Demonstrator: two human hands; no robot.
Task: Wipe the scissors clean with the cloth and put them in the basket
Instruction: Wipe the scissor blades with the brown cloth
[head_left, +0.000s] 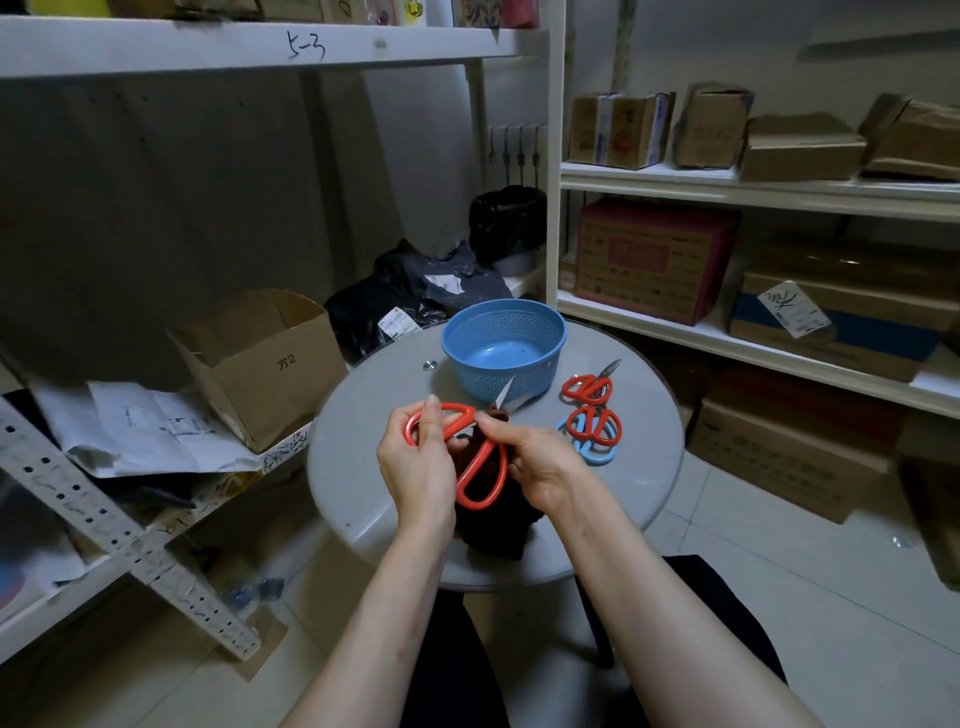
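Observation:
Over the round grey table (363, 415) my left hand (422, 462) grips the upper handle loop of red-handled scissors (480, 470), whose blades spread open and point toward the basket. A dark brown cloth (498, 525) hangs under them, and my right hand (540, 462) pinches it against the scissors near the pivot. The blue mesh basket (503, 345) stands at the table's far side with nothing in it. Right of my hands lie two more red-handled scissors (589, 387) (595, 426) and a blue-handled pair (589, 452) beneath them.
An open cardboard box (260, 364) and papers sit on a low shelf to the left. White shelving with cardboard boxes (654, 260) fills the right side. Dark bags (415, 296) lie behind the table. A perforated metal rail (119, 530) slants at the lower left.

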